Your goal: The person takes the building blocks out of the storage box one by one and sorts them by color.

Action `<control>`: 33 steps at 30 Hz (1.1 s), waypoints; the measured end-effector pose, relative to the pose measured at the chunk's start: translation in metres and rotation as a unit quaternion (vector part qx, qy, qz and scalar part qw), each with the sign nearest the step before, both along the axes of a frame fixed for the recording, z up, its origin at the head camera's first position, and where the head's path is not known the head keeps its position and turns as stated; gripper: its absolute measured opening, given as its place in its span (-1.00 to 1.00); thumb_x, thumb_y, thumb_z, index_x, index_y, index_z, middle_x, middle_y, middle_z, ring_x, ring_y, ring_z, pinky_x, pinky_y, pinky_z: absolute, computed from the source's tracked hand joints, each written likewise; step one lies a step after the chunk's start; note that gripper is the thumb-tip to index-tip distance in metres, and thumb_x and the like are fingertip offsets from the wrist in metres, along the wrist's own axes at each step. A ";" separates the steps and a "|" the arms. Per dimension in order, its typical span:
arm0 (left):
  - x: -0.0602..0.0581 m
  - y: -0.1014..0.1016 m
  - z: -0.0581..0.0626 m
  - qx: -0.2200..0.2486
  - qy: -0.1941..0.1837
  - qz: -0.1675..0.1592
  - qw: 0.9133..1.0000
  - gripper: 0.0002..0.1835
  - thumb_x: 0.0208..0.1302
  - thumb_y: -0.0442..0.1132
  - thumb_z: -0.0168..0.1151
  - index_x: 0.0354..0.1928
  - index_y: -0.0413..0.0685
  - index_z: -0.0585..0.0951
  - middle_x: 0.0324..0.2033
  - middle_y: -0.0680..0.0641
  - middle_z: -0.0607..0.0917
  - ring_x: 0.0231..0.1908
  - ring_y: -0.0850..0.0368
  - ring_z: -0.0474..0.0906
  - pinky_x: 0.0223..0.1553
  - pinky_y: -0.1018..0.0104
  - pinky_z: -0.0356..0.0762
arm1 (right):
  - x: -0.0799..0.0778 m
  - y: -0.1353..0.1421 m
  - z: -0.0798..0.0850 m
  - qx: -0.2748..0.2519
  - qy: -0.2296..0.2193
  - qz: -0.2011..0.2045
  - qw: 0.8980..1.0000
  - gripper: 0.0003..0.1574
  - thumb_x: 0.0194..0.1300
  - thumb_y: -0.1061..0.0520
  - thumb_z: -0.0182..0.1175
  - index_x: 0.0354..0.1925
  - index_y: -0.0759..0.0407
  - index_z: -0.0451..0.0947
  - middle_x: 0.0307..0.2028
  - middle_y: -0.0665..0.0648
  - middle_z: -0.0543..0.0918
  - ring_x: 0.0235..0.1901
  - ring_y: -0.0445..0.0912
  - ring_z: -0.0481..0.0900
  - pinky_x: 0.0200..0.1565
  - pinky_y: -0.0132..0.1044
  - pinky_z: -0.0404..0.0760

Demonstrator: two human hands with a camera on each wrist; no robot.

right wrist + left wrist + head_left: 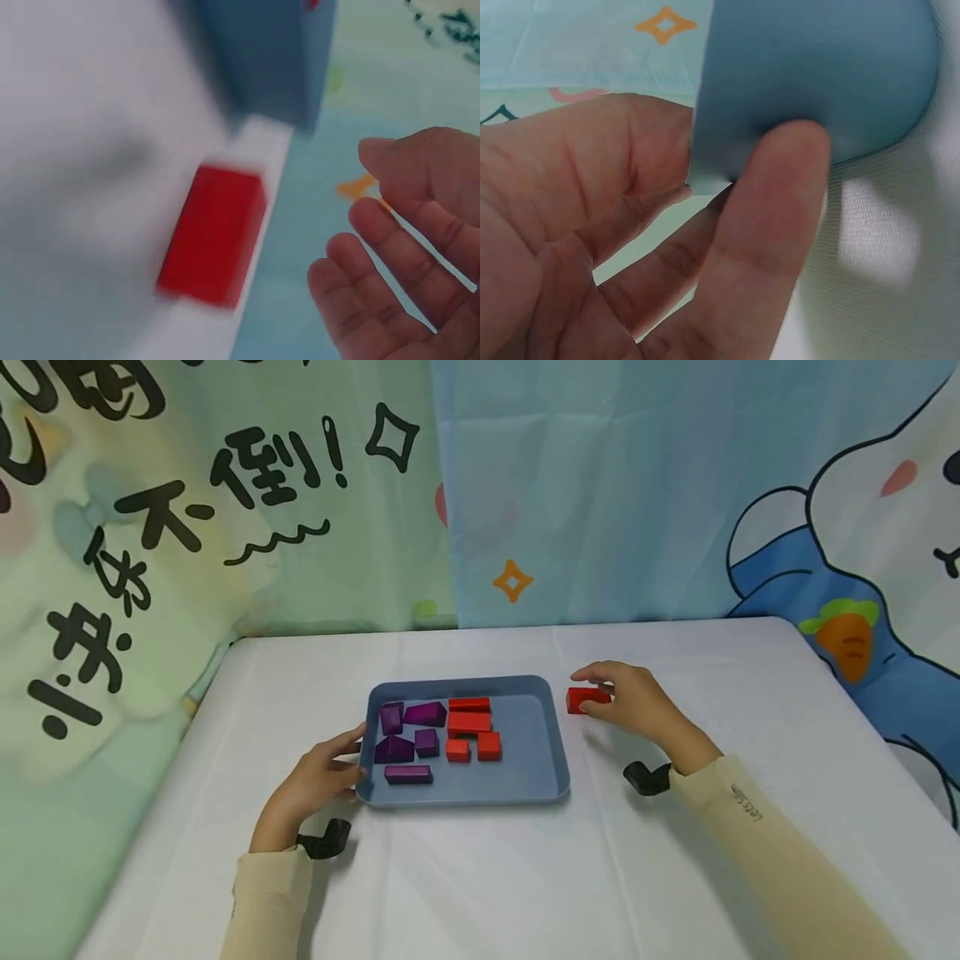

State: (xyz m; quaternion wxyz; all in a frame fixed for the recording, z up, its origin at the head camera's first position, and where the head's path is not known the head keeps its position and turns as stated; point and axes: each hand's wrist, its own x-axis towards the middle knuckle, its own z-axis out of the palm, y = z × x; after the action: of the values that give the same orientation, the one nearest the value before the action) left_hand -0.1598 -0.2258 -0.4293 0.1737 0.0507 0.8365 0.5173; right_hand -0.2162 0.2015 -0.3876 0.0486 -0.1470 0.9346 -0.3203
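A blue-grey tray (525, 777) lies on the white table, with several purple blocks (426, 742) on its left and several red blocks (468, 722) in the middle. At the tray's left end my left hand (322, 777) holds its edge between thumb and fingers; close up, one fingertip (799, 150) presses against the grey surface. Right of the tray, a red rectangular block (212, 236) rests on the table. My right hand (633, 702) hovers around that block in the head view; in the right wrist view its fingers are spread and apart from the block.
White cloth covers the table (480, 885). Behind it hangs a printed curtain (585, 502) with lettering and a cartoon animal. Dark wrist mounts (647, 778) stick out from both cuffs.
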 end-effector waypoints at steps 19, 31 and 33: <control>-0.005 0.000 -0.002 0.011 0.003 -0.004 1.000 -0.26 0.32 -0.45 0.13 0.52 -0.15 0.18 0.31 -0.42 0.41 0.07 -0.17 0.57 -0.22 0.16 0.69 | 0.036 -0.080 -0.032 -0.089 -0.004 0.033 0.996 -0.50 0.19 0.29 0.40 0.11 0.36 0.58 0.04 0.30 0.66 0.00 0.13 0.62 0.10 0.01 0.60; -0.004 -0.003 -0.003 0.009 0.001 -0.004 1.000 -0.27 0.33 -0.45 0.11 0.53 -0.14 0.17 0.33 -0.41 0.39 0.06 -0.16 0.58 -0.23 0.18 0.69 | 0.033 -0.108 -0.046 -0.084 -0.001 0.004 0.996 -0.56 0.13 0.32 0.44 0.00 0.31 0.61 -0.09 0.22 0.68 -0.12 0.07 0.64 0.01 -0.06 0.64; -0.004 -0.003 -0.004 0.007 0.001 -0.004 1.000 -0.27 0.33 -0.45 0.10 0.53 -0.14 0.16 0.33 -0.42 0.39 0.04 -0.15 0.58 -0.23 0.17 0.69 | 0.034 -0.109 -0.046 -0.085 0.000 0.004 0.996 -0.58 0.12 0.32 0.45 -0.02 0.29 0.62 -0.10 0.21 0.69 -0.14 0.06 0.64 -0.01 -0.07 0.65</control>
State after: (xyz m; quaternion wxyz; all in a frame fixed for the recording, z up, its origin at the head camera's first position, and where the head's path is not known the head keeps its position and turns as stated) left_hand -0.1636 -0.2290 -0.4330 0.1744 0.0554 0.8327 0.5226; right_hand -0.1826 0.0927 -0.4341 0.0369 -0.1541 0.9034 -0.3985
